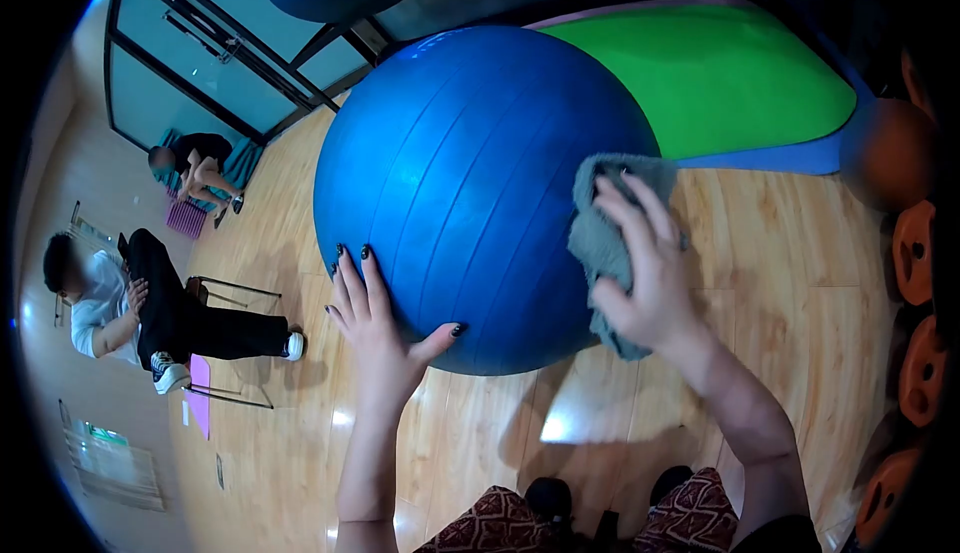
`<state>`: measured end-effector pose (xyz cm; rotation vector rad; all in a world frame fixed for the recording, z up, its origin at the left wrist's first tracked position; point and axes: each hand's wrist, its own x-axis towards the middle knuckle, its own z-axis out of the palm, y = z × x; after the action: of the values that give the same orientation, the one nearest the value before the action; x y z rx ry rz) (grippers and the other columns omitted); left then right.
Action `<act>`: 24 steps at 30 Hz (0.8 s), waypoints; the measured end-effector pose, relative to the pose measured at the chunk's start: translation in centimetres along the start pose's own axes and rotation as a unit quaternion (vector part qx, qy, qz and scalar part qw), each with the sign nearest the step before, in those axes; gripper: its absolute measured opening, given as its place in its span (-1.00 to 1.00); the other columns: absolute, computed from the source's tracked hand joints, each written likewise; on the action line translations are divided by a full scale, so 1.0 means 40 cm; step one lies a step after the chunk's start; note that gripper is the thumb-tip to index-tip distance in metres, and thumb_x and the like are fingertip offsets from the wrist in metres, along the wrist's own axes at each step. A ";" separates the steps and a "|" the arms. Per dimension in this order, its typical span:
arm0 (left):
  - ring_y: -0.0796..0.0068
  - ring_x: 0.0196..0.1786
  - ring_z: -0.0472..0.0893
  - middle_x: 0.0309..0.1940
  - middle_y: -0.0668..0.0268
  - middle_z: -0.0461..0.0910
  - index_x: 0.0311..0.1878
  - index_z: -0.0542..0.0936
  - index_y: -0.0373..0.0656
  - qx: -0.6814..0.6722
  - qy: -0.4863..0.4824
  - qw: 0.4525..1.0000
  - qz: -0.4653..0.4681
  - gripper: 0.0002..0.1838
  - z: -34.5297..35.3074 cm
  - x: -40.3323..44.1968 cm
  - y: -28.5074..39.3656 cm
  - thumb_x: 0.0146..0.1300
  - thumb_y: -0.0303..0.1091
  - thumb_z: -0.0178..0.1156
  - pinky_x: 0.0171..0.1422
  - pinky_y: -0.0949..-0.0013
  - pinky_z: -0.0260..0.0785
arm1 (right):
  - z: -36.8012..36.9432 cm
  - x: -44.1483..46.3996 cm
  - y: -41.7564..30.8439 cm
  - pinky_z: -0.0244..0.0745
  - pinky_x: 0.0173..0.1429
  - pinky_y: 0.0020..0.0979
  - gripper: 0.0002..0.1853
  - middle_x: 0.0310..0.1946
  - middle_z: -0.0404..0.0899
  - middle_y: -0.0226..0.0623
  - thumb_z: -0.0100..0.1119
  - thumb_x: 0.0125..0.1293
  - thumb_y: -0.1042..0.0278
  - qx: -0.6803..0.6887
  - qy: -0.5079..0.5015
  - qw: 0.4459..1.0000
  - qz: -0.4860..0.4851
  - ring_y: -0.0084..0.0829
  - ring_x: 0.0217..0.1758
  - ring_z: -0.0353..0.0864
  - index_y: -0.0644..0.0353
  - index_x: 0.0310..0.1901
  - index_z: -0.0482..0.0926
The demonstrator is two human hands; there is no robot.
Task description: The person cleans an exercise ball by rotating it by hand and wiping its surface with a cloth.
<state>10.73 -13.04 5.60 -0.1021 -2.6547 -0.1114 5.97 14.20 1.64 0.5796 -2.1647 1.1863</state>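
Observation:
A large blue exercise ball (480, 193) with ridged lines fills the middle of the view. My left hand (375, 338) rests on its lower left side, fingers spread, with nothing held. On the ball's right side, my right hand (645, 268) has hold of a grey-green cloth (600, 243), which lies against the ball's surface. Part of the cloth hangs below the palm.
One person (150, 303) sits on a chair at the left; another (200, 158) sits farther back near stacked mats. A green mat (720, 73) lies behind the ball. Orange weight plates (915, 253) and an orange ball (885, 153) line the right edge.

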 end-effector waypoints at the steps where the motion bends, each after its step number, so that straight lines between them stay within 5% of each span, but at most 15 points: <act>1: -0.11 0.45 -0.07 0.43 -0.04 -0.12 0.42 -0.04 -0.18 0.001 0.006 1.000 0.006 0.23 0.006 0.000 0.001 -0.22 0.29 0.33 0.40 -0.14 -0.27 | 0.006 -0.018 -0.016 -0.06 0.35 0.06 -0.37 0.22 0.33 -0.08 0.06 -0.11 0.32 -0.022 -0.003 1.000 -0.006 0.01 0.35 0.12 0.22 0.13 0.32; 4: -0.20 0.43 -0.08 0.41 -0.13 -0.14 0.42 -0.05 -0.20 -0.005 0.015 0.999 0.039 0.26 0.009 -0.009 -0.016 -0.24 0.28 0.36 0.31 -0.37 -0.29 | 0.035 -0.061 -0.037 -0.12 0.37 0.09 -0.36 0.25 0.31 -0.16 0.15 -0.10 0.30 -0.040 0.009 0.999 -0.031 -0.02 0.37 0.10 0.15 0.13 0.31; 9: -0.18 0.43 -0.08 0.42 -0.11 -0.14 0.42 -0.04 -0.20 -0.013 0.032 0.997 0.062 0.24 0.003 -0.021 -0.032 -0.24 0.22 0.39 0.32 -0.32 -0.23 | 0.015 -0.034 -0.009 0.00 0.36 0.01 -0.37 0.22 0.35 -0.22 0.26 -0.10 0.36 -0.074 0.025 0.997 -0.021 -0.09 0.35 0.16 0.12 0.12 0.37; 12: -0.17 0.44 -0.11 0.42 -0.10 -0.14 0.42 -0.05 -0.19 0.005 0.000 1.000 0.029 0.23 -0.002 -0.026 -0.051 -0.22 0.18 0.41 0.37 -0.23 -0.20 | 0.019 0.026 0.058 0.11 0.33 -0.08 -0.40 0.14 0.41 -0.13 0.17 -0.04 0.41 0.115 0.113 0.980 0.119 -0.07 0.28 0.25 0.17 0.15 0.38; 14: -0.16 0.45 -0.12 0.43 -0.08 -0.16 0.42 -0.06 -0.20 -0.110 -0.001 0.993 0.051 0.20 -0.007 -0.016 -0.078 -0.19 0.14 0.41 0.42 -0.12 -0.18 | 0.022 0.022 0.044 0.12 0.33 -0.09 -0.44 0.15 0.41 -0.17 0.14 -0.02 0.39 0.131 0.105 0.977 0.132 -0.09 0.29 0.24 0.16 0.12 0.40; 17: -0.14 0.45 -0.13 0.44 -0.04 -0.18 0.43 -0.06 -0.18 -0.149 -0.041 0.988 0.020 0.18 -0.057 0.012 -0.105 -0.17 0.10 0.41 0.43 -0.07 -0.16 | 0.051 -0.030 -0.009 0.08 0.33 -0.04 -0.46 0.18 0.41 -0.28 0.18 -0.07 0.33 -0.015 0.038 0.999 -0.033 -0.11 0.31 0.22 0.12 0.06 0.41; 24: -0.19 0.43 -0.10 0.42 -0.15 -0.21 0.43 -0.11 -0.21 -0.081 0.013 0.997 -0.002 0.32 -0.015 0.018 -0.034 -0.29 0.26 0.41 0.41 -0.12 -0.22 | 0.077 -0.044 -0.057 0.03 0.32 0.00 -0.46 0.22 0.38 -0.31 0.18 -0.10 0.34 -0.036 0.017 0.998 -0.045 -0.12 0.30 0.20 0.12 0.04 0.40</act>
<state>10.24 -14.42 6.39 -0.1466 -2.6176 -0.3274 7.78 10.57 0.50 0.6154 -2.1209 1.0582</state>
